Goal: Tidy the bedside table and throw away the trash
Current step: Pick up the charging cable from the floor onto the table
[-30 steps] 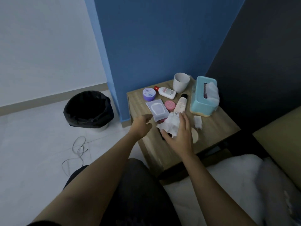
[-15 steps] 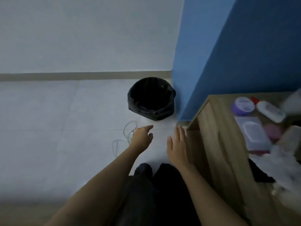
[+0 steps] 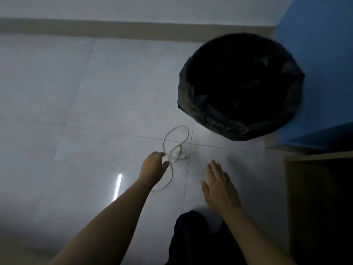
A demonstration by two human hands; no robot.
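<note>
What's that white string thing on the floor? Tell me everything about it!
It is a thin white cord, probably a charging cable, lying in loose loops on the tiled floor near the black bin. A small plug sits at one end. The left hand reaches its middle; whether the fingers hold it is unclear.

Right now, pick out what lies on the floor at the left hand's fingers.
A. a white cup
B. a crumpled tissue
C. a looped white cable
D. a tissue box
C: the left hand is down at a looped white cable on the tiled floor, short of the black-lined bin. Whether its fingers grip the cable cannot be told.
</note>
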